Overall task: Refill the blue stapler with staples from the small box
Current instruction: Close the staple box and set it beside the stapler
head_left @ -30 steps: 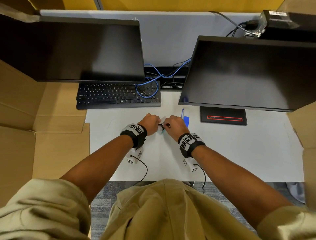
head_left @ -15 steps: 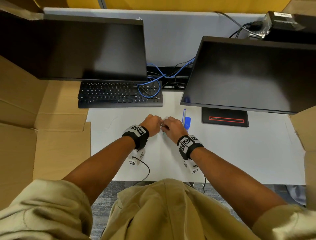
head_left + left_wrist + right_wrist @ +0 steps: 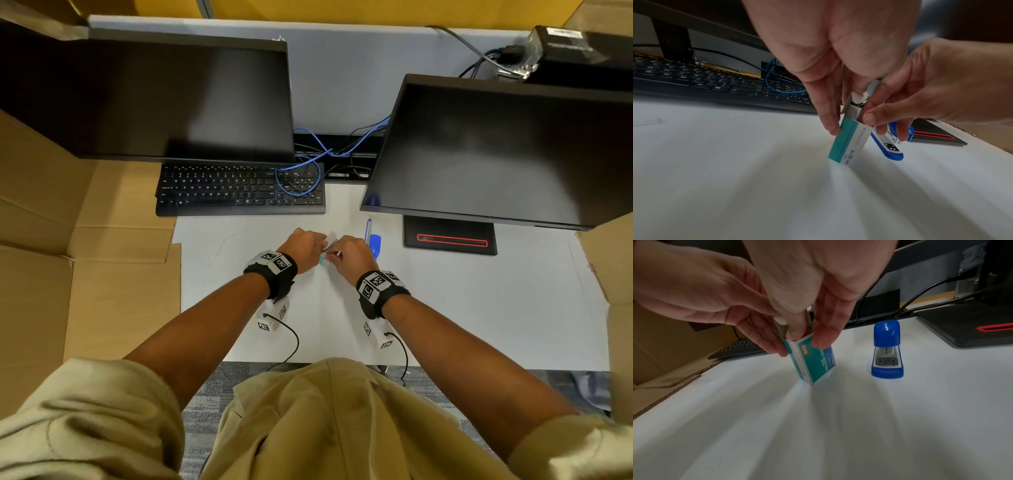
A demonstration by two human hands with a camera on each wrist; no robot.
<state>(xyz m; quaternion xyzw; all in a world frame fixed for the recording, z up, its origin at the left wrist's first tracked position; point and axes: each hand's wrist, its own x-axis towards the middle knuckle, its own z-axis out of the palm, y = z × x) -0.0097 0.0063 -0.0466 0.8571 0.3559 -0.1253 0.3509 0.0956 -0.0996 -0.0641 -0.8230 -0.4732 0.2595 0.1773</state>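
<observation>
The small teal-and-white staple box (image 3: 846, 144) stands tilted on one corner on the white desk (image 3: 445, 308), between both hands. My left hand (image 3: 308, 247) grips its upper sides with curled fingers (image 3: 832, 128). My right hand (image 3: 342, 255) pinches the box's open top end, thumb on one face and fingertips (image 3: 819, 341) on the other. A pale flap (image 3: 331, 236) sticks up above the hands. Any staples inside are hidden. The blue stapler (image 3: 887, 352) lies just right of the box (image 3: 813, 365), untouched, its metal magazine showing.
A black keyboard (image 3: 239, 192) with a looped blue cable (image 3: 301, 178) lies behind the hands. Two dark monitors (image 3: 496, 150) overhang the desk, the right one on a black base with a red stripe (image 3: 450, 240). Flattened cardboard (image 3: 85, 274) borders the left.
Both hands stay together on the box in the same spot. The pale flap now shows above the fingers, where it was hidden half a second ago.
</observation>
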